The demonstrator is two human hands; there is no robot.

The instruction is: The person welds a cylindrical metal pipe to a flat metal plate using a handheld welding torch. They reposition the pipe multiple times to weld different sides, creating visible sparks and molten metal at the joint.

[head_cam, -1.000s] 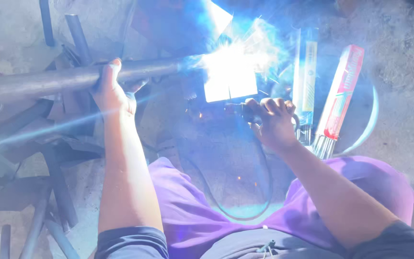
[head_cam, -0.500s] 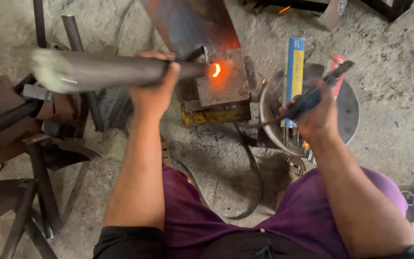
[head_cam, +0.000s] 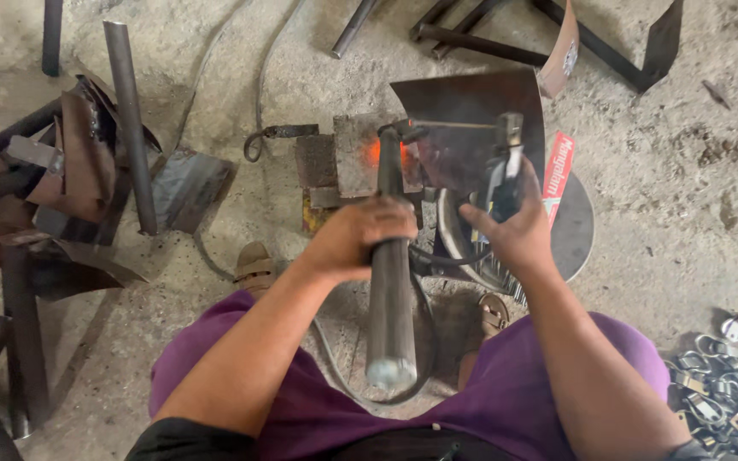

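left hand (head_cam: 360,239) grips the pipe (head_cam: 390,282), fingers wrapped shut; right hand (head_cam: 514,230) clasps the electrode holder (head_cam: 501,171). the glowing weld (head_cam: 375,154) could burn skin if the pipe slips.

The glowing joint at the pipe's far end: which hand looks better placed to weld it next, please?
Probably the right hand: it holds the electrode holder beside the glowing joint, while the left hand grips the pipe.
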